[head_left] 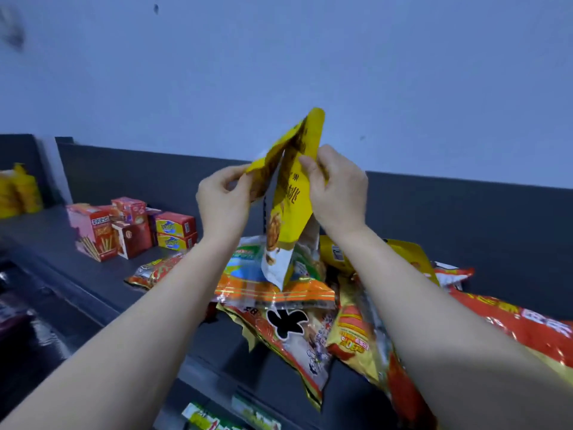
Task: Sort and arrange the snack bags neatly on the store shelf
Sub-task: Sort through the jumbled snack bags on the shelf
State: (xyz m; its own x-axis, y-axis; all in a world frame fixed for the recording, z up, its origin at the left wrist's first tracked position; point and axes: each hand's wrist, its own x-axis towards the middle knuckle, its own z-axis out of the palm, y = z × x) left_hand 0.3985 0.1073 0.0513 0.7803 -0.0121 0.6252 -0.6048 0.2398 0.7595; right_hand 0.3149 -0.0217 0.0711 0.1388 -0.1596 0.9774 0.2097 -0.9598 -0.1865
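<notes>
Both hands [279, 190] pinch the yellow snack bag [290, 209] by its top edge; it looks light, crinkly, slippery.

Left grip [224, 197] and right grip [336, 193] raised, pinching.

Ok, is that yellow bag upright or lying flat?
Upright, a bit tilted. The left hand and right hand pinch the yellow bag near its top, and its bottom end hangs over the heaped bags.
</notes>
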